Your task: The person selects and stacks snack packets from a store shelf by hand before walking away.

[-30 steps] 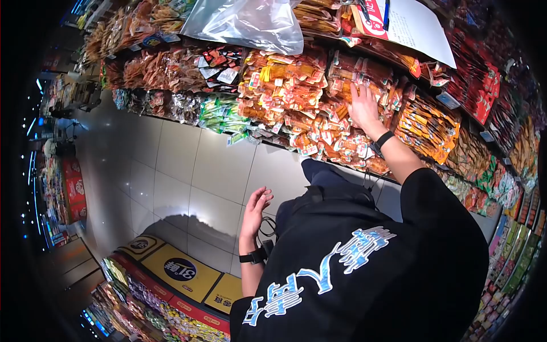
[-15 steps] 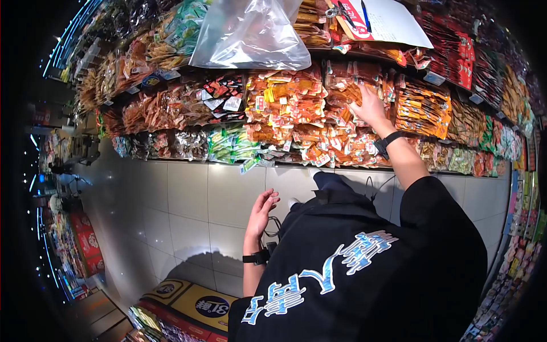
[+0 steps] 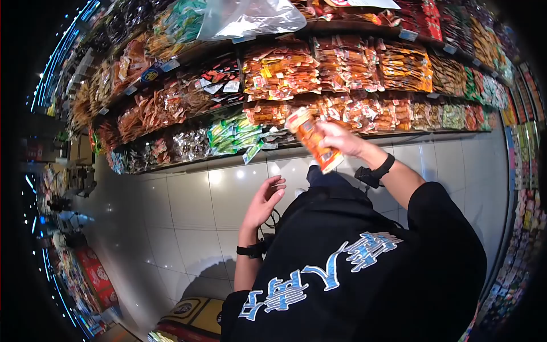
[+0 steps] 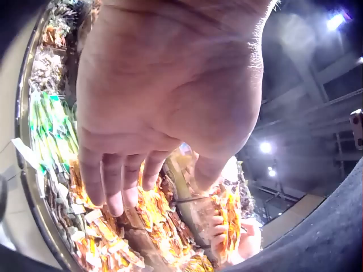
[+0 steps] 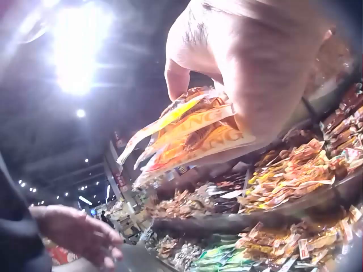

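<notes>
My right hand (image 3: 342, 139) grips a small stack of orange snack packets (image 3: 307, 137) in front of the lower shelf. In the right wrist view the packets (image 5: 193, 130) lie one over another between thumb and fingers, with large printed letters along their edges. My left hand (image 3: 265, 202) hangs apart from them over the floor, holding nothing, its fingers loosely bent. The left wrist view shows the palm of that hand (image 4: 170, 102), with the shelf goods behind it.
Tiered shelves of packed snacks run across the front, among them green packets (image 3: 231, 134) and orange-yellow packets (image 3: 405, 65). A clear plastic bag (image 3: 250, 20) lies on the upper tier, near a white paper (image 3: 370, 3). Behind the person stands a yellow display (image 3: 196, 310) on the tiled floor (image 3: 188, 199).
My right hand has drawn back from the shelf, lifting out the orange snack packets and bringing them toward the body. The left hand stays loosely held. The head view has shifted.
</notes>
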The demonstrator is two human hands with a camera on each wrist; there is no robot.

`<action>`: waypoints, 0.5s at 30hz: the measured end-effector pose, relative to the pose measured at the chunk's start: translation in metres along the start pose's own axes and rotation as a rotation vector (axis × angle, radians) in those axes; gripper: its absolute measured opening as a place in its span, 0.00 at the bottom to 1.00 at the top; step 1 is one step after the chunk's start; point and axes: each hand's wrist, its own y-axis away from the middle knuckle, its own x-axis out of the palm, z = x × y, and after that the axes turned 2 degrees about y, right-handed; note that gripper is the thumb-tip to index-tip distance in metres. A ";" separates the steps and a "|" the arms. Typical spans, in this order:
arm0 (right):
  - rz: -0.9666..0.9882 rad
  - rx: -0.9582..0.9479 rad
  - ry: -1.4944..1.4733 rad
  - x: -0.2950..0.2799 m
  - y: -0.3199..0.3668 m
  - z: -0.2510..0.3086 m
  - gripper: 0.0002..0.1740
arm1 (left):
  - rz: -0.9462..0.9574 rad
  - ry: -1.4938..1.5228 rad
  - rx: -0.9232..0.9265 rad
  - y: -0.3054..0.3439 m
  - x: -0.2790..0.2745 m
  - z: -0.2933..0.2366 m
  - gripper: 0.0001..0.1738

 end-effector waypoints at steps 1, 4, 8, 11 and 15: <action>-0.019 0.003 -0.037 0.024 0.010 0.008 0.28 | 0.074 0.018 0.033 -0.003 0.003 -0.002 0.28; 0.142 -0.104 -0.109 0.058 0.018 -0.002 0.23 | 0.184 0.164 0.094 -0.012 0.014 0.004 0.34; 0.080 -0.134 -0.074 0.093 0.037 -0.013 0.23 | 0.234 0.240 0.051 -0.024 0.025 0.031 0.38; -0.028 -0.178 -0.139 0.110 0.052 -0.011 0.28 | 0.251 0.527 -0.062 -0.018 0.049 0.020 0.34; -0.190 -0.094 0.186 0.115 0.068 -0.015 0.29 | 0.242 0.575 -0.090 -0.016 0.064 0.007 0.28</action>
